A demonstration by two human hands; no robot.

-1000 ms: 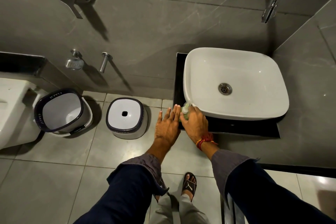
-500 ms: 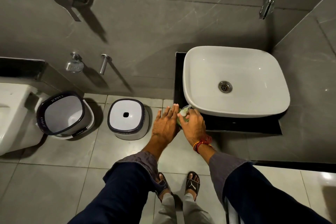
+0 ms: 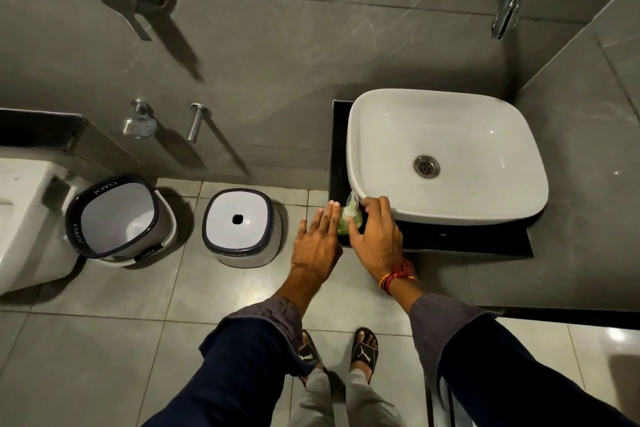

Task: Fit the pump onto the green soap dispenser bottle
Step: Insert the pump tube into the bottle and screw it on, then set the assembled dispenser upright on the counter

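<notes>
The green soap dispenser bottle (image 3: 347,226) stands on the black counter's front left corner, close to the white basin. A pale, translucent pump (image 3: 352,204) sits on top of it, its spout pointing away from me. My right hand (image 3: 375,236) wraps around the bottle's right side, fingertips near the pump. My left hand (image 3: 318,241) lies flat with its fingers straight, resting against the bottle's left side. Most of the bottle's body is hidden between the two hands.
The white basin (image 3: 388,121) rests on a black counter (image 3: 467,239), with a wall tap (image 3: 507,0) above it. Below on the left stand a white bin (image 3: 242,246), a bucket (image 3: 117,180) and a toilet (image 3: 20,218). My sandalled feet (image 3: 363,350) are on grey floor tiles.
My right hand has slid slightly right and off the top, so the pump and green bottle show more clearly. The left hand stays flat beside the bottle.
</notes>
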